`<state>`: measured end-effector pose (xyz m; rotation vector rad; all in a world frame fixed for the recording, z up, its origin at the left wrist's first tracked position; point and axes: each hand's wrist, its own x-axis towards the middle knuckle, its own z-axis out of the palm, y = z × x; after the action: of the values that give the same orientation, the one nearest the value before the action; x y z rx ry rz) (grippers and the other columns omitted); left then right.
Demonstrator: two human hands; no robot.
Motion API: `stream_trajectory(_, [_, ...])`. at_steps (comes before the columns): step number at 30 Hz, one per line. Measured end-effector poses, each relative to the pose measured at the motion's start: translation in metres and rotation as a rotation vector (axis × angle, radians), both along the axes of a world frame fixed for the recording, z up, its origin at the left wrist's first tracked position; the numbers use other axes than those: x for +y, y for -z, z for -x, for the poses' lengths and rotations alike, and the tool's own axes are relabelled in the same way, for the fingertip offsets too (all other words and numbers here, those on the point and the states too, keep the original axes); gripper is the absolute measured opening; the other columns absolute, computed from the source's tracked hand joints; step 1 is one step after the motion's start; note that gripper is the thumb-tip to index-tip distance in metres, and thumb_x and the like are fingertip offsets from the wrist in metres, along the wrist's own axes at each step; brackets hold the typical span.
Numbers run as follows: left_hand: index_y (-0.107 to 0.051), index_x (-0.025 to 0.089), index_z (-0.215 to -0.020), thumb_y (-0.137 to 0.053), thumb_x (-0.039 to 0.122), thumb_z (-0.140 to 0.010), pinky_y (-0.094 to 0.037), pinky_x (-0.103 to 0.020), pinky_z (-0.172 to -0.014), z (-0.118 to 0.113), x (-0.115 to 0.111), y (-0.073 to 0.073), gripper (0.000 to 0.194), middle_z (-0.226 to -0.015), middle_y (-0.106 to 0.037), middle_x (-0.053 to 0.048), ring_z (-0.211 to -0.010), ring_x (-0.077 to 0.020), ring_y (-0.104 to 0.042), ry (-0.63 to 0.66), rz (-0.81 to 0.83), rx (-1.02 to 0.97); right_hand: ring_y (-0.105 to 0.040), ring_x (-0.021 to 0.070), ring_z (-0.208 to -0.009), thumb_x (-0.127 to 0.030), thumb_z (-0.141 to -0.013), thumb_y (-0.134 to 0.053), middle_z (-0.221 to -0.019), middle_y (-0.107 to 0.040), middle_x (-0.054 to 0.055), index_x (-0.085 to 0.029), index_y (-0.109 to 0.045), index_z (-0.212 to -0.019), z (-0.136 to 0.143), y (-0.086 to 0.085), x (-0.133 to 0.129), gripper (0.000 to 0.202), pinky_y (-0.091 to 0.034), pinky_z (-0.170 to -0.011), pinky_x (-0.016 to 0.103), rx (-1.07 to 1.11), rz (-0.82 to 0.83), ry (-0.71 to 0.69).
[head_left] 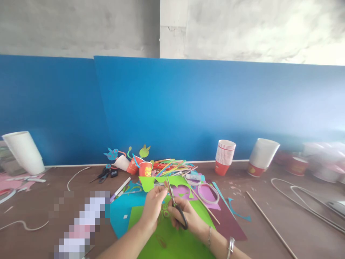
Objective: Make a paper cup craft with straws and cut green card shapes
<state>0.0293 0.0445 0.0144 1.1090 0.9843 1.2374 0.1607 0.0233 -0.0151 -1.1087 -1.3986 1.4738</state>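
My right hand (185,212) grips a pair of scissors (182,218) by the black handles, blades pointing up and away from me. Close to the blade tips, my left hand (156,201) is pinched closed; whatever small piece it holds is too indistinct to name. Both hands are above a bright green paper sheet (145,248). Small green paper rings (165,213) lie between them, and a thin brownish leaf-like shape (161,241) is on the sheet. Just beyond the hands lies a green paper offcut (147,183) with rounded cutouts.
Blue paper (121,208), maroon paper (231,232) and a tape roll (217,194) surround the green sheet. Behind are colourful sticks (172,166), a decorated red cup (146,168) and stacked paper cups (225,153). A wooden stick (269,222) lies right; a blue partition (188,108) backs the table.
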Motion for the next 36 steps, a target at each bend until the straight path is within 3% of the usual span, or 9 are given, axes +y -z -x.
stream_trajectory(12, [-0.054,0.017,-0.061,-0.066,0.038,-0.068,-0.037,-0.022,-0.055,-0.0015,-0.0007,0.0031,0.025,-0.057,-0.051,0.004,-0.056,-0.0109,-0.046,0.029,0.033,-0.063,-0.044,0.0067,-0.033,-0.058,-0.065,-0.071,-0.041,-0.054,-0.007,-0.018,-0.049,-0.075,0.0024,-0.0053,-0.0025,0.046,-0.029,-0.033,0.016,0.022,0.002,0.015])
stream_trajectory(19, [-0.053,0.017,-0.060,-0.070,0.047,-0.063,-0.035,-0.020,-0.043,-0.0042,-0.0021,0.0044,0.034,-0.052,-0.050,0.005,-0.045,-0.0095,-0.046,0.057,0.079,-0.106,-0.046,0.0067,-0.035,-0.056,-0.068,-0.070,-0.043,-0.056,-0.006,-0.018,-0.050,-0.077,0.0019,-0.0051,-0.0039,0.045,-0.030,-0.034,0.015,0.047,-0.026,0.012])
stream_trajectory(36, [-0.049,0.019,-0.065,-0.065,0.040,-0.070,-0.035,-0.019,-0.031,-0.0052,-0.0038,0.0059,0.027,-0.049,-0.051,0.006,-0.033,-0.0096,-0.049,0.159,0.139,-0.152,-0.046,0.0071,-0.035,-0.058,-0.067,-0.070,-0.045,-0.055,-0.006,-0.018,-0.050,-0.076,0.0022,-0.0042,-0.0014,0.046,-0.029,-0.032,0.016,0.053,-0.048,0.019])
